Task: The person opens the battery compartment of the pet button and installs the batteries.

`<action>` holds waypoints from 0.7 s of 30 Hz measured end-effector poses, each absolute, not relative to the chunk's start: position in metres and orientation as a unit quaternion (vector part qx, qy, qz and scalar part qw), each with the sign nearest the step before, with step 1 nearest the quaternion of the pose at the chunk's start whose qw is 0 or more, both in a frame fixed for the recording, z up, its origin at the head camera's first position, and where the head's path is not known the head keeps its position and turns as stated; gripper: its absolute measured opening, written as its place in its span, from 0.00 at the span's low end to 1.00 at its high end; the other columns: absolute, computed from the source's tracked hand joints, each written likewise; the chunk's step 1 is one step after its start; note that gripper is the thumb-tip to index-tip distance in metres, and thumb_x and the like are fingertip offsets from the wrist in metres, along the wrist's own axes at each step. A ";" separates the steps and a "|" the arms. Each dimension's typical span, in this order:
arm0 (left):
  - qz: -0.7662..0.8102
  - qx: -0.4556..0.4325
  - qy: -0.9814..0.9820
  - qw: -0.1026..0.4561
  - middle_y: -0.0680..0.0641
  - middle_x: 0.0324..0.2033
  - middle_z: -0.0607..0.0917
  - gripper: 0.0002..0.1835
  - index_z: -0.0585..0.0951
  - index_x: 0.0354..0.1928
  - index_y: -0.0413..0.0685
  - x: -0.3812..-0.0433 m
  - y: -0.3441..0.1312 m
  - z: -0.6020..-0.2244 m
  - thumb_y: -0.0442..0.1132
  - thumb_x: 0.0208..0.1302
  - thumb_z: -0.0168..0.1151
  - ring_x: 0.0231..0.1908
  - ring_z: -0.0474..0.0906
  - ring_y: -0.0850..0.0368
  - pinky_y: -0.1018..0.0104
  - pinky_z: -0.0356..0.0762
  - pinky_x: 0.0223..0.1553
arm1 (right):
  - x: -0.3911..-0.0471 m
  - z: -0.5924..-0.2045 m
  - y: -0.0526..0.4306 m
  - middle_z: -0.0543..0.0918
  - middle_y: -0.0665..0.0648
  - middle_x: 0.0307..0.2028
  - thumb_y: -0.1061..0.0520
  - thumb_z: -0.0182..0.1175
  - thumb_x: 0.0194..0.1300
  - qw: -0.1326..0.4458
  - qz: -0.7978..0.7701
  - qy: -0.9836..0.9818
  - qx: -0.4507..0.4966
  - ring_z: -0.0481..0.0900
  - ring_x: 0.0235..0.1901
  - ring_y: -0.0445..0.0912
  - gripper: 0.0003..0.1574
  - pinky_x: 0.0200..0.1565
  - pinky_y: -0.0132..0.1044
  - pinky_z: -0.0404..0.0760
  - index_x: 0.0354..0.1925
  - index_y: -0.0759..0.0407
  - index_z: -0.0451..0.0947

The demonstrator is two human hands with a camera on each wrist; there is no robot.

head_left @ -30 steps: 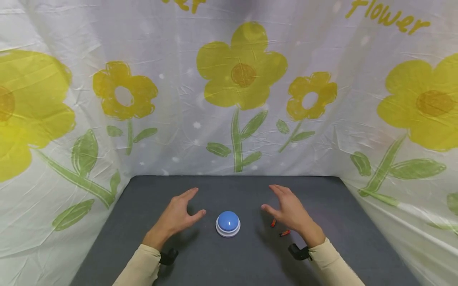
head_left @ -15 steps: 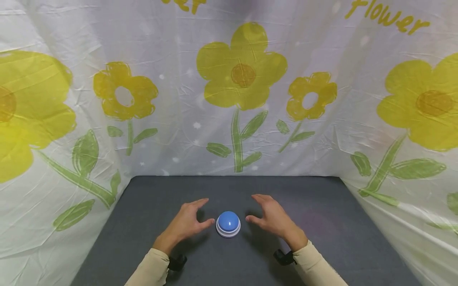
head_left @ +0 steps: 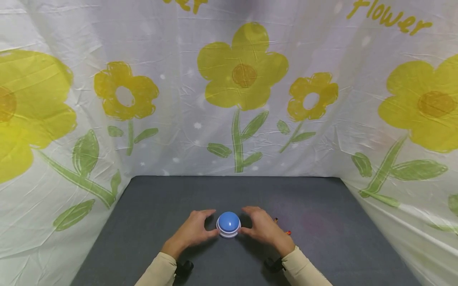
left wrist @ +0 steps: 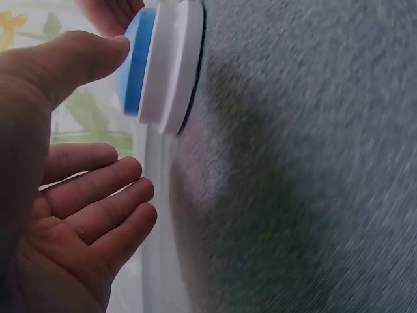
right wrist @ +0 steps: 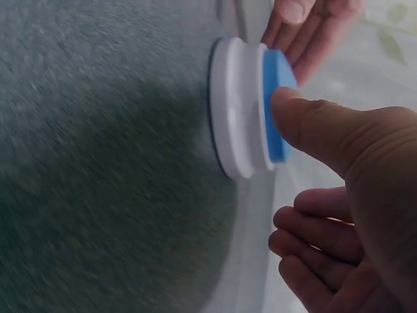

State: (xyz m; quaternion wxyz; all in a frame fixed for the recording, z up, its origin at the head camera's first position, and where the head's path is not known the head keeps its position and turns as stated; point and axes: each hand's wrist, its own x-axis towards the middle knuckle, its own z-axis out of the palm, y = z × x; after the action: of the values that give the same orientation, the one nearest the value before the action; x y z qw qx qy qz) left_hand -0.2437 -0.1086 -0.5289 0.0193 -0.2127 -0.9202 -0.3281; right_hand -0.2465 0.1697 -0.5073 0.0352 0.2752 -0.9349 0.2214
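Observation:
A round push button [head_left: 228,222] with a blue dome and a white base stands on the dark grey table, between the two hands. On its left is the left hand [head_left: 195,229], thumb near the rim and fingers extended; in the left wrist view the thumb [left wrist: 98,55] overlaps the blue dome's edge. The right hand [head_left: 262,227] mirrors it on the other side, its thumb [right wrist: 313,124] in front of the dome in the right wrist view. Whether either thumb touches the button, I cannot tell. Neither hand grips it.
Two small red-and-black cylinders, which look like batteries, lie just right of the right hand, partly hidden: one battery [head_left: 276,220] farther back, another battery [head_left: 288,232] nearer. A white flower-printed curtain [head_left: 171,151] encloses the table [head_left: 161,194] at the back and sides.
Both hands have moved inward and a little nearer the person, from well apart to either side of the button. The button has stayed put. The small cylinders were briefly hidden by the right arm.

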 end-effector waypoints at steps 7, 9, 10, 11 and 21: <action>-0.321 -0.238 -0.916 0.028 0.35 0.57 0.90 0.34 0.86 0.61 0.30 -0.244 -0.102 -0.534 0.46 0.59 0.84 0.60 0.88 0.38 0.40 0.84 0.66 | -0.248 -0.519 0.165 0.87 0.70 0.61 0.51 0.80 0.63 0.012 0.244 -0.924 0.294 0.84 0.64 0.66 0.40 0.67 0.65 0.81 0.65 0.73 0.80; -0.326 -0.241 -0.914 0.029 0.35 0.56 0.91 0.33 0.86 0.60 0.31 -0.245 -0.101 -0.535 0.45 0.58 0.84 0.59 0.88 0.39 0.39 0.85 0.65 | -0.252 -0.527 0.166 0.88 0.68 0.60 0.50 0.79 0.66 0.022 0.247 -0.916 0.315 0.85 0.63 0.63 0.38 0.66 0.62 0.83 0.65 0.71 0.80; -0.329 -0.246 -0.911 0.032 0.35 0.55 0.91 0.33 0.86 0.60 0.31 -0.246 -0.100 -0.536 0.45 0.58 0.84 0.58 0.89 0.39 0.39 0.86 0.64 | -0.252 -0.528 0.166 0.88 0.68 0.59 0.50 0.78 0.66 0.028 0.247 -0.913 0.323 0.85 0.62 0.62 0.38 0.65 0.62 0.83 0.64 0.71 0.81; -0.330 -0.253 -0.908 0.036 0.36 0.54 0.92 0.32 0.87 0.59 0.32 -0.248 -0.100 -0.539 0.45 0.58 0.84 0.57 0.89 0.40 0.40 0.86 0.63 | -0.252 -0.529 0.165 0.88 0.67 0.58 0.50 0.78 0.66 0.032 0.246 -0.911 0.328 0.86 0.61 0.62 0.37 0.64 0.61 0.84 0.64 0.71 0.81; -0.300 -0.302 -0.896 0.125 0.41 0.47 0.94 0.29 0.88 0.56 0.37 -0.271 -0.097 -0.590 0.47 0.57 0.85 0.48 0.91 0.46 0.48 0.91 0.51 | -0.249 -0.532 0.157 0.89 0.64 0.55 0.50 0.81 0.63 0.028 0.242 -0.920 0.306 0.86 0.57 0.59 0.35 0.61 0.59 0.86 0.62 0.67 0.84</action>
State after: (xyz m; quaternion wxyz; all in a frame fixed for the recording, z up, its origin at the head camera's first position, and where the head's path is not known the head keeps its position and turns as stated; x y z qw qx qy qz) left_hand -0.2710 -0.0970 -0.5903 0.1251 -0.3017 -0.8964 -0.2997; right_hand -0.2490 0.1574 -0.5316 0.0284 0.3057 -0.9203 0.2424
